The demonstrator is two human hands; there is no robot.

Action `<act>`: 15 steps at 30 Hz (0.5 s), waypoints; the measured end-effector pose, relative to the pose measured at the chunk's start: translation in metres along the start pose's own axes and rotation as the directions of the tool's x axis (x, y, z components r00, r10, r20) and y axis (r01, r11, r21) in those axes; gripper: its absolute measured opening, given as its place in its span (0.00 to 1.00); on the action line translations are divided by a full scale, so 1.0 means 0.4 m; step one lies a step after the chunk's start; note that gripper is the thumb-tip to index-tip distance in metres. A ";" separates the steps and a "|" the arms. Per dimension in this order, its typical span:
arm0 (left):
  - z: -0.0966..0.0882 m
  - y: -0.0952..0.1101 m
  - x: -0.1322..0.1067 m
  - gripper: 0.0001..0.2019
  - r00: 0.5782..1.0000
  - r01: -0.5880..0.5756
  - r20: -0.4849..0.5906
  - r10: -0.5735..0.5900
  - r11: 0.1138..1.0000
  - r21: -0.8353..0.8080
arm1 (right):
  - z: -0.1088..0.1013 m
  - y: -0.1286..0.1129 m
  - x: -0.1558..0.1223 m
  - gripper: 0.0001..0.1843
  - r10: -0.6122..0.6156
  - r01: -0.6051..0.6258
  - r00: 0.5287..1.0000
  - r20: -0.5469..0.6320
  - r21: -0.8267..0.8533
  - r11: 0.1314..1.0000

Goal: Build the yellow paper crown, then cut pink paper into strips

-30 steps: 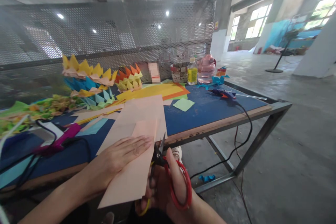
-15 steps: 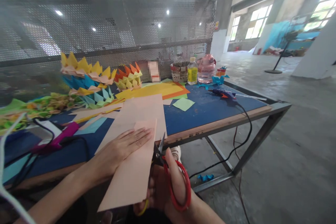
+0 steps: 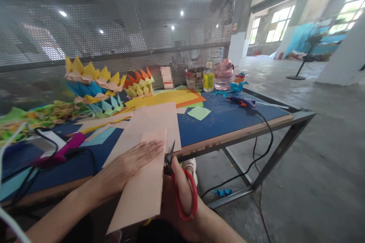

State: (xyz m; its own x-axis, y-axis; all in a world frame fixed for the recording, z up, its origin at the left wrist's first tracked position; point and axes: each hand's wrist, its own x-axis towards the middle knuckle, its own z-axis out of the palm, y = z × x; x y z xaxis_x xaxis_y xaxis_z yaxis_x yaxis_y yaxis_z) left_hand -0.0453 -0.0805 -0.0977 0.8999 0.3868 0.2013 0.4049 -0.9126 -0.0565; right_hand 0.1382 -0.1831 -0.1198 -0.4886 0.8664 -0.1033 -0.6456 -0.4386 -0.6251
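My left hand (image 3: pixel 139 161) lies flat on a folded strip of pale pink paper (image 3: pixel 142 201), its fingers stretched toward the paper's right edge; the thumb is hidden. The strip overhangs the table's front edge and rests partly on a larger pink sheet (image 3: pixel 156 115). In my right hand (image 3: pixel 182 193) are scissors (image 3: pixel 195 201) with red handles. Their blades stand apart at the strip's right edge, one pointing up beside it, the other mostly hidden by the paper. A bit of yellow shows below the strip.
Zigzag paper rings (image 3: pixel 94 83) stand at the back left. A magenta glue gun (image 3: pixel 61 150) lies left, a blue one (image 3: pixel 242 101) right, its cord hanging over the edge. A bottle (image 3: pixel 208 78), pink jug (image 3: pixel 224 74) and basket (image 3: pixel 194 78) stand behind. Green paper (image 3: pixel 199 113) lies mid-table.
The scissors and my right hand have moved left, closer in under the paper strip. The strip's upper end has shifted slightly left, while my left hand stays flat on it.
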 end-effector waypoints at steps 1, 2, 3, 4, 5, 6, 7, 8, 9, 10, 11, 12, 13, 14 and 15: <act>0.000 0.000 0.000 0.32 1.000 0.003 0.000 -0.003 1.000 -0.003 | -0.001 -0.001 0.002 0.43 0.003 -0.003 1.000 -0.001 -0.003 1.000; 0.000 0.001 -0.001 0.32 1.000 0.005 0.000 -0.005 1.000 -0.005 | -0.001 -0.002 0.003 0.43 0.003 -0.003 1.000 -0.002 -0.006 1.000; -0.001 0.001 -0.001 0.33 1.000 0.008 -0.001 -0.008 1.000 -0.008 | -0.002 -0.003 0.004 0.43 0.005 -0.005 1.000 0.001 -0.007 1.000; -0.002 0.001 -0.001 0.33 1.000 0.010 -0.001 -0.010 1.000 -0.011 | -0.003 -0.003 0.002 0.44 0.008 -0.008 1.000 0.006 -0.004 1.000; -0.003 0.002 -0.001 0.32 1.000 0.012 0.001 -0.012 1.000 -0.017 | -0.004 -0.004 0.000 0.44 0.013 -0.013 1.000 0.014 0.004 1.000; -0.004 0.003 0.000 0.32 1.000 0.014 0.004 -0.014 1.000 -0.026 | -0.006 -0.004 -0.003 0.44 0.020 -0.021 1.000 0.017 0.017 1.000; -0.005 0.003 0.000 0.32 1.000 0.015 0.007 -0.015 0.999 -0.036 | -0.009 -0.005 -0.007 0.44 0.029 -0.029 0.999 0.017 0.028 0.999; -0.006 0.004 0.001 0.32 1.000 0.016 0.010 -0.016 0.999 -0.045 | -0.012 -0.005 -0.011 0.44 0.037 -0.038 0.999 0.007 0.037 0.999; -0.007 0.005 0.001 0.32 1.000 0.015 0.014 -0.014 0.999 -0.050 | -0.014 -0.005 -0.015 0.44 0.044 -0.043 0.999 -0.010 0.040 0.998; -0.008 0.006 0.002 0.32 1.000 0.014 0.015 -0.013 0.999 -0.052 | -0.016 -0.005 -0.019 0.44 0.047 -0.046 0.998 -0.029 0.038 0.998; -0.008 0.006 0.002 0.32 1.000 0.013 0.015 -0.012 0.999 -0.051 | -0.017 -0.005 -0.021 0.44 0.054 -0.052 0.998 -0.040 0.033 0.998; -0.008 0.007 0.003 0.32 1.000 0.012 0.014 -0.012 0.999 -0.047 | -0.017 -0.007 -0.023 0.45 0.058 -0.057 0.997 -0.042 0.025 0.998; -0.008 0.007 0.002 0.32 1.000 0.013 0.013 -0.013 0.999 -0.043 | -0.016 -0.008 -0.022 0.45 0.062 -0.061 0.997 -0.038 0.018 0.998; -0.007 0.006 0.002 0.32 1.000 0.014 0.013 -0.013 0.999 -0.040 | -0.014 -0.011 -0.020 0.45 0.065 -0.065 0.997 -0.028 0.009 0.998; -0.006 0.006 0.002 0.32 1.000 0.012 0.015 -0.011 0.999 -0.038 | -0.011 -0.014 -0.017 0.45 0.066 -0.066 0.998 -0.014 -0.004 0.998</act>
State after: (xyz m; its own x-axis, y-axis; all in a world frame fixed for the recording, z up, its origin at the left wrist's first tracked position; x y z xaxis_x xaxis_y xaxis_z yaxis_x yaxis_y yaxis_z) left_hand -0.0442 -0.0826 -0.0952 0.8975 0.3992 0.1875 0.4093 -0.9122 -0.0171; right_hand 0.1476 -0.1854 -0.1190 -0.5219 0.8388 -0.1550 -0.6094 -0.4939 -0.6203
